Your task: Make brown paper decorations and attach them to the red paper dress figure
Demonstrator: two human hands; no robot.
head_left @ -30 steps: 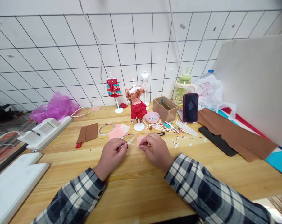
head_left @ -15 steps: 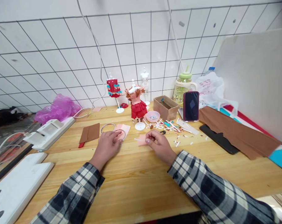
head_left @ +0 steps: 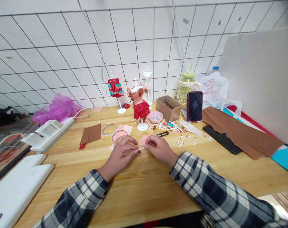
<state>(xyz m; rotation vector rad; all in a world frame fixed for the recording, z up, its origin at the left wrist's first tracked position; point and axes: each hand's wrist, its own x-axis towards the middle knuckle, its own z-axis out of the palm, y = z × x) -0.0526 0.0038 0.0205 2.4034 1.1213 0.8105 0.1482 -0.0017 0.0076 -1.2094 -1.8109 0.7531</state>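
Note:
A small whitish strip (head_left: 141,148) spans the gap between my two hands, above the wooden table. My right hand (head_left: 160,149) pinches its right end between thumb and forefinger. At the other end, my left hand (head_left: 122,154) has thumb and forefinger closed on the strip's tip, the other fingers loosely bent. Just behind my right hand lies a pink fabric piece (head_left: 143,140), partly covered. Beyond my left hand are a pink piece with a dark hoop (head_left: 119,133) on it and a silver hoop (head_left: 109,129). Black thread snips (head_left: 162,134) rest behind my right hand.
Small dress forms stand at the back, one in a red-and-pink dress (head_left: 141,108). Near them are a pink bowl (head_left: 155,117), a cardboard box (head_left: 169,108), scattered scraps and a propped phone (head_left: 194,106). Brown fabric (head_left: 91,133) and a power strip (head_left: 52,134) lie left.
My left hand has left the dark hoop and moved right and nearer, to the strip's free end. My right hand has shifted slightly left, uncovering more of the snips.

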